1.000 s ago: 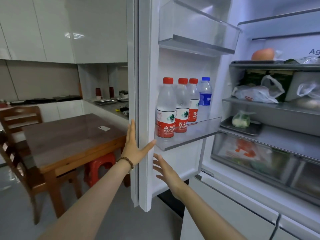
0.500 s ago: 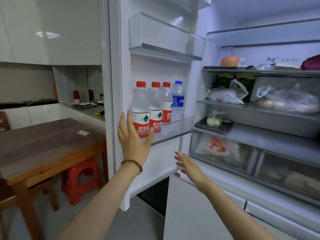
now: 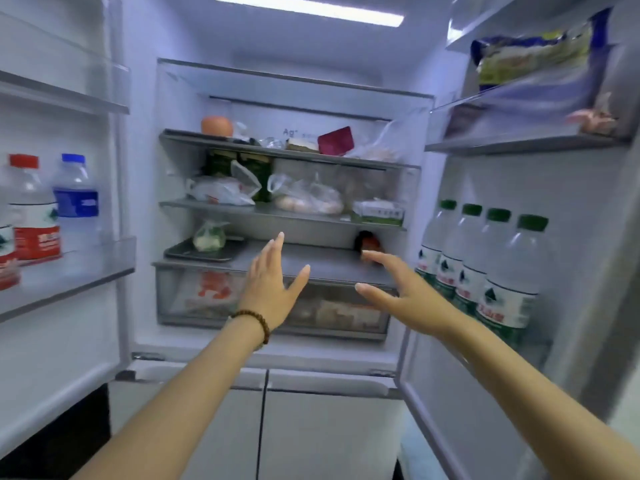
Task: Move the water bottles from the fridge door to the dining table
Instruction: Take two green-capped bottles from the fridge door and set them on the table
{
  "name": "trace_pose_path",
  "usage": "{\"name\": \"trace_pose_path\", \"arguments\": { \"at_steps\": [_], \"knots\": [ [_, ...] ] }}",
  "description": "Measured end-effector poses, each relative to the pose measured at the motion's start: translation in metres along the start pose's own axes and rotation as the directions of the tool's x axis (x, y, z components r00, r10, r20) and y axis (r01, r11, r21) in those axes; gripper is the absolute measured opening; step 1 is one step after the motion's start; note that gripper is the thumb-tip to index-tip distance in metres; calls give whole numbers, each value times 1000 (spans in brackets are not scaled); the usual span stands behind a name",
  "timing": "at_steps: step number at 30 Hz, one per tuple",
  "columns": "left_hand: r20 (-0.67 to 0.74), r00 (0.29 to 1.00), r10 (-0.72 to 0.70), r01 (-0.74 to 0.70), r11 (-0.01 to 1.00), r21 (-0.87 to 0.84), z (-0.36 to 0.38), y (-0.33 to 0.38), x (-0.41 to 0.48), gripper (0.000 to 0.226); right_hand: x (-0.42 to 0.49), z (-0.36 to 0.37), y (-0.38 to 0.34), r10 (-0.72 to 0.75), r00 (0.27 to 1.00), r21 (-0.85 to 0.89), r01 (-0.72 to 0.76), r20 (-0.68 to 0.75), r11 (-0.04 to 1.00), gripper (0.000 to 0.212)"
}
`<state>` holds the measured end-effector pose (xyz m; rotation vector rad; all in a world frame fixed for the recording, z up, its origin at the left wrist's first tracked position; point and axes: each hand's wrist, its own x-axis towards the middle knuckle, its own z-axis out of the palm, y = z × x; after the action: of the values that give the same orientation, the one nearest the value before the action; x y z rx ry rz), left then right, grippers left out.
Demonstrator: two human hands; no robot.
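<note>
Both fridge doors stand wide. The left door bin (image 3: 79,268) holds a red-capped water bottle (image 3: 33,216) and a blue-capped bottle (image 3: 76,206); more at the frame's left edge are cut off. The right door bin holds several green-capped water bottles (image 3: 485,271) in a row. My left hand (image 3: 273,282), with a bead bracelet at the wrist, is raised in front of the fridge interior, fingers apart, holding nothing. My right hand (image 3: 401,292) is open too, a short way left of the green-capped bottles, not touching them. The dining table is out of view.
Fridge shelves (image 3: 284,213) carry bagged food, an orange fruit (image 3: 216,125), a dark tray (image 3: 201,254) and a clear drawer (image 3: 194,299) below. An upper right door bin holds a packet (image 3: 533,60). White lower drawers (image 3: 311,427) sit beneath my arms.
The view swung right from the left door to the fridge's centre; the right door with green-capped bottles came into view. My left hand left the left door's edge; my right hand rose toward the right door.
</note>
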<state>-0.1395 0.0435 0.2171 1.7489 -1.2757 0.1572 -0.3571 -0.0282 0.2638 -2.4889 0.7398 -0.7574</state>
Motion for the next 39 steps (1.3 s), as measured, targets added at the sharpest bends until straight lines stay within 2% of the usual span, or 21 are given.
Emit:
{"name": "trace_pose_path", "arguments": {
  "at_steps": [4,8,12,17,19,22,25,28,33,35,37,39],
  "knots": [
    [68,981,184,-173,975,-137,58,73,32,70,-32,-72,1,-12,976,-172,-26,-217,985,60],
    [119,929,351,-290,888,-355,98,133,55,69,-47,-117,11,-11,898,-266,-119,-439,957,58],
    [190,854,485,-361,814,-454,125,168,76,65,-47,-128,27,99,819,-152,-221,-565,963,68],
    [254,761,597,-460,773,-438,151,190,100,59,-33,-120,47,287,701,73,-318,-653,945,81],
    [286,739,610,-474,772,-423,160,197,106,58,-32,-117,53,335,652,132,-341,-680,931,79],
    [291,728,621,-480,764,-431,172,204,112,57,-32,-110,58,347,628,150,-346,-697,926,66],
    [248,746,618,-468,751,-466,184,202,113,54,-32,-106,59,322,602,106,-366,-731,925,51],
    [232,746,624,-408,704,-581,191,197,109,51,-32,-106,59,299,594,90,-355,-747,930,43],
    [304,715,630,-142,557,-818,186,198,105,55,-32,-104,63,285,550,123,-314,-785,942,28],
    [303,713,632,-103,522,-847,183,199,104,46,-29,-104,65,284,511,154,-281,-811,947,21],
    [279,728,626,-62,466,-883,180,200,102,26,-26,-103,67,285,480,184,-247,-830,951,25],
    [259,741,619,-30,416,-909,176,199,100,24,-25,-103,69,302,458,229,-208,-836,951,26]
  ]
}}
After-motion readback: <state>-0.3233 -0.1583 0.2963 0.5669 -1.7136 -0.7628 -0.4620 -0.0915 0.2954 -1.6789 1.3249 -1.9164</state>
